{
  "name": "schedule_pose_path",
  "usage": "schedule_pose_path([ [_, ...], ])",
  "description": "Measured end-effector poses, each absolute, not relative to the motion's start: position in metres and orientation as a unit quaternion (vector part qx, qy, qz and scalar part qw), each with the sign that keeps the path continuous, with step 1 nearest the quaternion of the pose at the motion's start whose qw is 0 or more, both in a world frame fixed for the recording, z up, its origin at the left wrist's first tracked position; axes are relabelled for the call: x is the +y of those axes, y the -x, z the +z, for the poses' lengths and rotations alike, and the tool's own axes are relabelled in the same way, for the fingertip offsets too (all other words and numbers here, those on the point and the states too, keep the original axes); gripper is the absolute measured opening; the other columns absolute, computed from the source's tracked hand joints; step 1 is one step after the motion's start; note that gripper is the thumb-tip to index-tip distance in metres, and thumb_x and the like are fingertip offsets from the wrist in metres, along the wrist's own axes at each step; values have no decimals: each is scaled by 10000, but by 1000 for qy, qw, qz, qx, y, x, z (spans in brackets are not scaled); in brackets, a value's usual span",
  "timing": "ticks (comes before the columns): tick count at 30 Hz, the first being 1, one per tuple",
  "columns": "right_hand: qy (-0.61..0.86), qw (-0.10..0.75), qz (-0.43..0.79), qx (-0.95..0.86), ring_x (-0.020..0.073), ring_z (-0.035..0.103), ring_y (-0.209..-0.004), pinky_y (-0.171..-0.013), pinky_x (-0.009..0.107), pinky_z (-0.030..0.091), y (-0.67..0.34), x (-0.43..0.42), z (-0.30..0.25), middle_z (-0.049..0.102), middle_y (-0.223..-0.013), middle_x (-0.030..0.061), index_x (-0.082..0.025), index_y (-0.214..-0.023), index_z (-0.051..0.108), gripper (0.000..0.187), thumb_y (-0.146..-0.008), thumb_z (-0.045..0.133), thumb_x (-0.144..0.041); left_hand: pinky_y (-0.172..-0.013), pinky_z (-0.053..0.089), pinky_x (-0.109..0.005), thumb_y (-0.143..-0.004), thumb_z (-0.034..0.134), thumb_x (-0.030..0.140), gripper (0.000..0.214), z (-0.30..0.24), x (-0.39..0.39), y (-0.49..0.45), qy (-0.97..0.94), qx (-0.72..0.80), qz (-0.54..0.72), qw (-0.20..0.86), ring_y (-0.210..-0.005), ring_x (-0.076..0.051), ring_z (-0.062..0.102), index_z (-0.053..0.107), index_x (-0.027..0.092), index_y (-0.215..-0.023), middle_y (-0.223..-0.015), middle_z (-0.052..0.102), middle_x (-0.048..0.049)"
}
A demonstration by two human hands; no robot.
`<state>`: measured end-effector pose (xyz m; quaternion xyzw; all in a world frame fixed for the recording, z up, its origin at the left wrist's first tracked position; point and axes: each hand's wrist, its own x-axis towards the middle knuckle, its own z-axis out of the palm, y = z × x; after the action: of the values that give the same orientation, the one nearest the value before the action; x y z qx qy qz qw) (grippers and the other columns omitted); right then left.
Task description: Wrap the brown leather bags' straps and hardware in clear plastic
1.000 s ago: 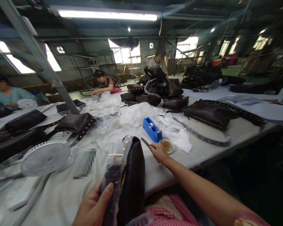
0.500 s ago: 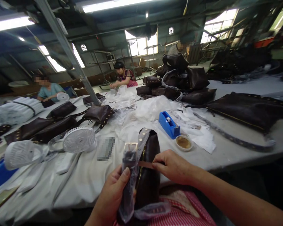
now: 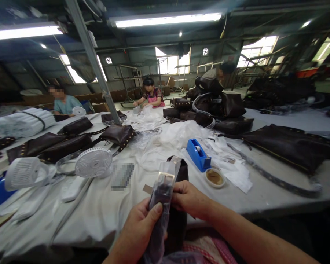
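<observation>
My left hand (image 3: 139,231) is wrapped round a dark strap in a clear plastic sleeve (image 3: 161,198), thumb on its front. A metal buckle shows at the sleeve's top. My right hand (image 3: 189,200) is closed on the strap's right side, pinching a strip of brown tape (image 3: 147,189) that sticks out to the left behind the sleeve. A dark brown bag (image 3: 178,220) stands upright behind the strap, on my lap at the table edge.
A blue tape dispenser (image 3: 198,154) and a small dish (image 3: 214,177) sit beyond the bag. Two white fans (image 3: 93,162) lie at left. Brown bags (image 3: 288,145) and white wrapping cover the grey table (image 3: 264,198). Three other people work at the far side.
My right hand came back from the dish with the tape strip and carried it across the sleeved strap to the left. The strap has risen slightly in front of the bag.
</observation>
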<state>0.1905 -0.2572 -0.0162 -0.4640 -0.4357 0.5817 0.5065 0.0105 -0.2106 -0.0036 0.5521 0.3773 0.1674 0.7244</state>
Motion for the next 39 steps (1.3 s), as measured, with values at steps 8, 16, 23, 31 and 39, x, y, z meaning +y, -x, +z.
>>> schedule_pose_path([
  [8, 499, 425, 576, -488, 48, 273, -447, -431, 203, 200, -197, -256, -14, 385, -506, -73, -134, -693, 663, 370, -837, 677, -475, -369, 401, -186, -728, 717, 660, 530, 1, -213, -13, -545, 381, 177, 726, -392, -128, 552, 552, 166, -829, -498, 614, -7],
  [16, 547, 358, 380, -655, 166, 601, -858, -745, 250, 497, -210, -307, 36, 665, -1036, 35, -220, -1230, 603, 480, -771, 742, -197, -384, 389, -182, -767, 715, 580, 457, 3, -207, -4, -544, 372, 201, 725, -422, -125, 562, 592, 146, -836, -531, 641, -18],
  [23, 445, 263, 61, -854, 176, 591, -780, -729, 295, 469, -191, -298, 67, 669, -865, 75, -178, -986, 684, 257, -951, 442, -99, -466, 400, -206, -846, 657, 476, 325, 11, -212, -11, -604, 341, 190, 695, -507, -130, 563, 629, 153, -862, -612, 643, 4],
  [31, 494, 185, 154, -835, 208, 633, -1009, -886, 327, 442, -180, -253, 77, 715, -1071, 85, -157, -700, 691, 175, -853, 613, -122, -572, 407, -222, -935, 529, 434, 308, 21, -221, -5, -760, 296, 176, 552, -658, -152, 573, 694, 176, -891, -752, 683, -5],
  [39, 574, 265, 202, -748, 119, 584, -680, -639, 227, 419, -169, -260, 63, 656, -736, 11, -156, -731, 672, 160, -834, 580, -75, -523, 398, -223, -870, 577, 287, 173, 23, -223, 2, -725, 295, 165, 600, -609, -177, 625, 676, 174, -957, -700, 698, -17],
])
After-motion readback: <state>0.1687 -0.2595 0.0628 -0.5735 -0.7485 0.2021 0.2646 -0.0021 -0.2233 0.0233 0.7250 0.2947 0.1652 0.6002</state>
